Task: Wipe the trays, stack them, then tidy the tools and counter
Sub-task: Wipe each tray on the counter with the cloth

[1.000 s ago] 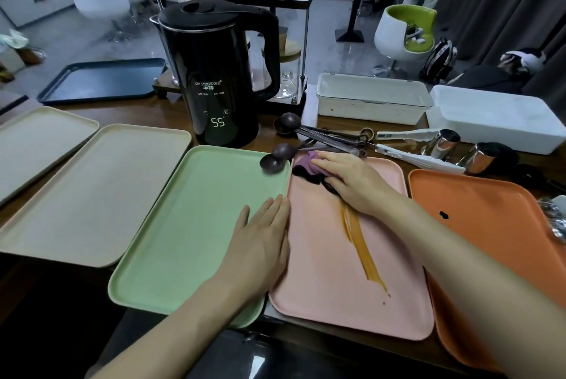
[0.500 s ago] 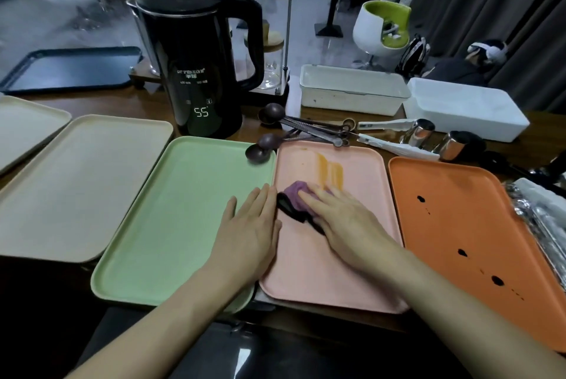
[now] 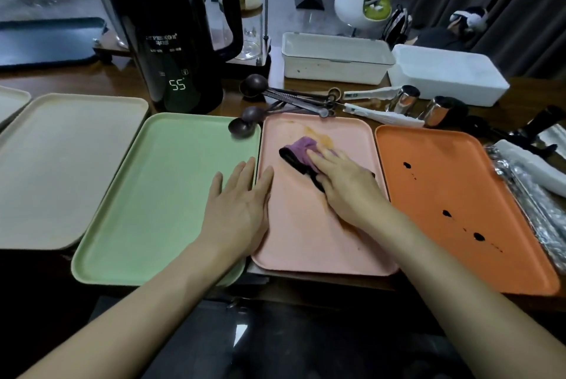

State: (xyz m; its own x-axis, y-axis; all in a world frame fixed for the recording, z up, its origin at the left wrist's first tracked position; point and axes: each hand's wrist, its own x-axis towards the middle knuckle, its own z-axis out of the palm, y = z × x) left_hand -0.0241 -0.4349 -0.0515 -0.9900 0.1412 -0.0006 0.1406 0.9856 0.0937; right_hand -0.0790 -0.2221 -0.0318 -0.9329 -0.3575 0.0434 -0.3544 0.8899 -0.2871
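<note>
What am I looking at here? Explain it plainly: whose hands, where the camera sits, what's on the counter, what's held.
There is no machine here: a person works with bare hands. Every picture comes from one wide-angle camera worn on the head, looking down.

On the counter four trays lie side by side: a beige tray, a green tray, a pink tray and an orange tray.

The right hand presses a purple cloth flat onto the pink tray, beside an orange smear. The left hand rests open across the meeting edges of the green and pink trays and holds nothing.

The orange tray has dark spots. Behind the trays are a black kettle, spoons and two white boxes.
</note>
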